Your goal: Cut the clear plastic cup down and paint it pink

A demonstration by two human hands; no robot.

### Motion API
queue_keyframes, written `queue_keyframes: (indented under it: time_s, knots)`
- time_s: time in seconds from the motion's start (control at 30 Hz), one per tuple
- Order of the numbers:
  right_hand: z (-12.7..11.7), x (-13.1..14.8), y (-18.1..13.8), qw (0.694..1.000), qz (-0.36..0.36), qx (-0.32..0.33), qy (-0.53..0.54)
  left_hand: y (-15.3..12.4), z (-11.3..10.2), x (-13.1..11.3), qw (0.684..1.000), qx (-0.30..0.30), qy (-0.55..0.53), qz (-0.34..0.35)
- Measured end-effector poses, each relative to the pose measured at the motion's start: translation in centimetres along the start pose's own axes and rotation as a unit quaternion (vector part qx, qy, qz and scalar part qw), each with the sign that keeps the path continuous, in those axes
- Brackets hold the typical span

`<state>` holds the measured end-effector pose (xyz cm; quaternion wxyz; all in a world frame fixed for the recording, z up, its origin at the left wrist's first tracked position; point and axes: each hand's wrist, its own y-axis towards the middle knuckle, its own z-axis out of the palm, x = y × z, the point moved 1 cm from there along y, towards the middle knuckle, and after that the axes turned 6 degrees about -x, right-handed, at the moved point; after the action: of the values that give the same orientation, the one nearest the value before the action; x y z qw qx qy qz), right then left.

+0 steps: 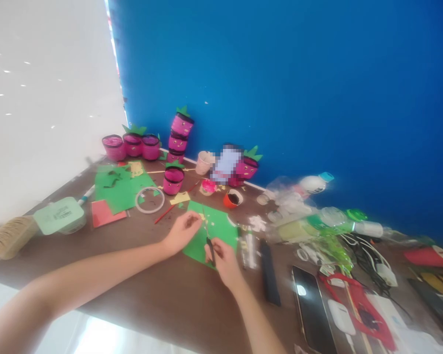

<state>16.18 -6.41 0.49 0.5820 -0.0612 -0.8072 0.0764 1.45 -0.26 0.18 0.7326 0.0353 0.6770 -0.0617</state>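
My left hand (183, 230) pinches a small pale paper scrap (201, 217) over a green paper sheet (221, 227) on the brown table (162, 295). My right hand (224, 259) is closed round the dark handles of small scissors (208, 240), whose blades point up toward the scrap. Both hands hover over the near part of the green sheet.
Pink painted cups with green leaf tops (180, 135) stand by the blue wall. A tape ring (149, 199), more green paper (121, 189), an orange pot (232, 198), a red stick (166, 213), a phone (312, 307), earbud case (341, 317) and plastic bags (317, 221) lie about.
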Motion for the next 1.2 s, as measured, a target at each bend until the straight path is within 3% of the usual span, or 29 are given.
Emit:
queue_keyframes:
  time_s: [1.2]
  knots:
    - [-0.12, 0.96, -0.28, 0.998, 0.046, 0.012, 0.039, 0.01, -0.01, 0.55, 0.999, 0.012, -0.043, -0.016]
